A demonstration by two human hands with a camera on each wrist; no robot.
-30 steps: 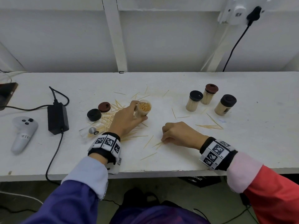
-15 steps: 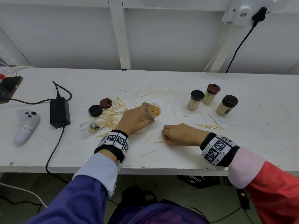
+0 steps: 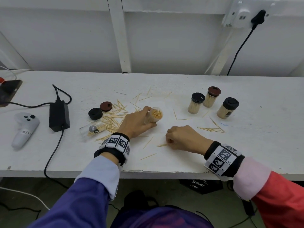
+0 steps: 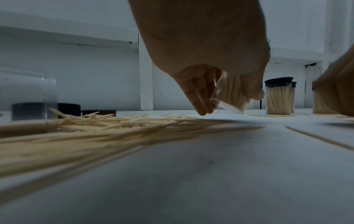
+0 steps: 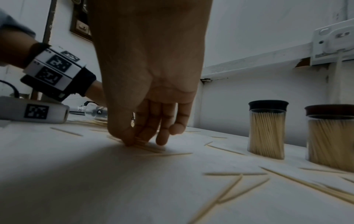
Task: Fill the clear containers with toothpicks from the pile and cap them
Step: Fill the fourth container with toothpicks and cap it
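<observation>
My left hand (image 3: 139, 122) grips an open clear container (image 3: 153, 116) packed with toothpicks, tilted with its mouth toward the right; the left wrist view shows its base (image 4: 229, 104) lifted off the table. My right hand (image 3: 179, 137) rests on the table, thumb and fingers (image 5: 134, 139) pinching a few toothpicks (image 3: 162, 145) against the surface. The toothpick pile (image 3: 113, 120) lies left of my left hand. An uncapped clear container (image 3: 92, 130) lies on its side by the pile. Two loose caps, black (image 3: 95, 113) and brown (image 3: 106, 106), sit behind it.
Three capped, filled containers (image 3: 196, 105) (image 3: 212, 96) (image 3: 227, 107) stand at the right. Stray toothpicks (image 3: 212, 129) lie scattered over the table. A black power adapter (image 3: 59, 116) with cable, a white controller (image 3: 24, 129) and a phone (image 3: 8, 91) sit at the left.
My left hand has shifted the open container a little to the right and tilted it. My right hand has stayed low, gathering toothpicks under its fingers.
</observation>
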